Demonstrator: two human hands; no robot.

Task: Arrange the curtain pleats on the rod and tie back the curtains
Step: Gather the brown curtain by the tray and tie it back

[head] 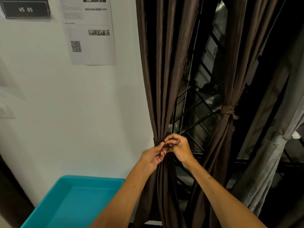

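Head view: at lower centre, the brown curtain (162, 79) is gathered tight so that a tie-back (155, 143) can be cinched round it. Its ends are pinched by the left hand (153, 156) and the right hand (178, 148), whose fingers are curled and meet. Whether a knot is formed cannot be told, since it is hidden by fingers. The rod is cut off above the frame.

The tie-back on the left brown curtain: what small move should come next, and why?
Probably pull both ends apart to draw it tight. The left hand and right hand each pinch the tie-back at the gathered left curtain, while the right curtain already carries a finished knot.
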